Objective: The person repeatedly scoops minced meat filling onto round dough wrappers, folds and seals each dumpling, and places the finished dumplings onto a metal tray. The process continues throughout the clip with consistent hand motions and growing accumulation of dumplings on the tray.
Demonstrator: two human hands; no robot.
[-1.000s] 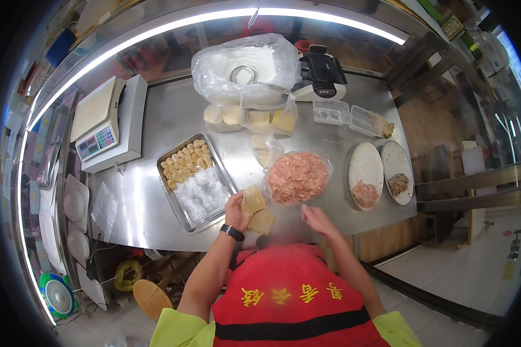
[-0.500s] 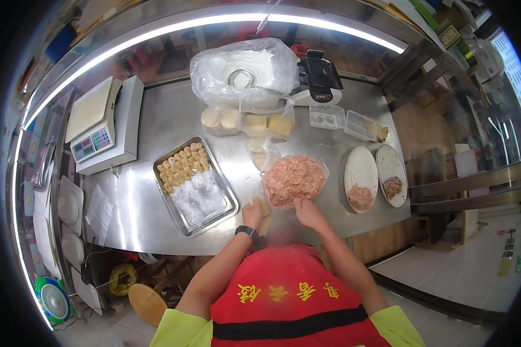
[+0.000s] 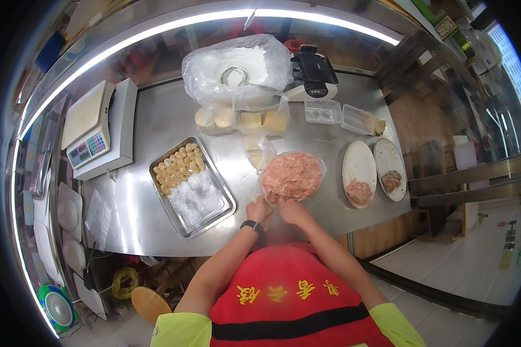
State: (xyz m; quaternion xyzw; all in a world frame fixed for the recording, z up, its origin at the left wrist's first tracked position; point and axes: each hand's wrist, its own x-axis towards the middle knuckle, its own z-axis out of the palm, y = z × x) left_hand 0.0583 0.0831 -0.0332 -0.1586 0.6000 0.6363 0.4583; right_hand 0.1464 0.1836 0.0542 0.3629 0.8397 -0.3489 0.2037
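A mound of pink minced meat (image 3: 292, 173) lies on clear plastic on the steel table in front of me. At its near left edge my left hand (image 3: 256, 209) is closed on a thin, pale yellow dough wrapper (image 3: 268, 215). My right hand (image 3: 293, 212) meets the near edge of the meat, fingers closed; what they hold, if anything, is hidden. To the left, a steel tray (image 3: 232, 201) carries rows of folded dumplings (image 3: 179, 166) at its far end and white flour over the rest. Just beyond the meat sits a small bag of dough wrappers (image 3: 258, 151).
Bagged round wrappers (image 3: 215, 119) and square wrappers (image 3: 263, 121) lie farther back, before a large flour bag (image 3: 237, 66). A scale (image 3: 90, 127) stands left, a black device (image 3: 312, 75) behind. Clear tubs (image 3: 323, 111) and two oval plates (image 3: 359, 165), meat-smeared, are right.
My right hand has moved left along the meat's near edge, closer to my left hand. The left hand has shifted slightly, still with the wrapper. The whole view has moved a little.
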